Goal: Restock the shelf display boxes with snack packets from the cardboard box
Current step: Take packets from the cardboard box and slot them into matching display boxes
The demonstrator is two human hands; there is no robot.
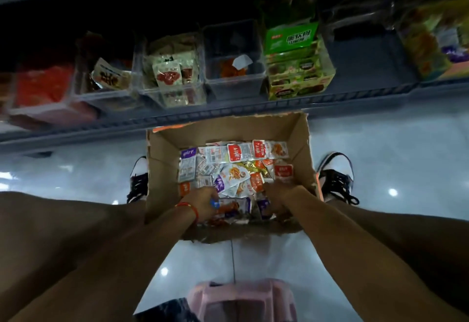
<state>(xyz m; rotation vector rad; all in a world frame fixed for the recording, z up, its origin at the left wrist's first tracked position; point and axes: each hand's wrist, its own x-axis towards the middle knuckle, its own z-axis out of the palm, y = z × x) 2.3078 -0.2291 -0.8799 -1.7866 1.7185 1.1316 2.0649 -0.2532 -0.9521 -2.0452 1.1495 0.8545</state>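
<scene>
I am looking straight down into the cardboard box (228,133), which sits on the floor between my two shoes, just in front of the low shelf (203,114). Its bottom is covered with a loose heap of snack packets (236,169) — red, orange, purple and white ones, lying flat and pointing every way, so there is no single long axis to line up with.

Both hands are down in the near end of the box. My left hand (200,203) has its fingers curled round a small bunch of packets, with something blue showing at the fingertips. My right hand (279,194) is buried among the packets on the near right side; its fingers look curled into the heap, but whether it has hold of any I cannot tell.

The display boxes stand in a row on the shelf, beyond the far wall of the box. The clear display box (233,55) nearly straight ahead looks almost empty — only an orange packet or two at the bottom. I judge either hand could reach it, lifting up and away over the far wall.
</scene>
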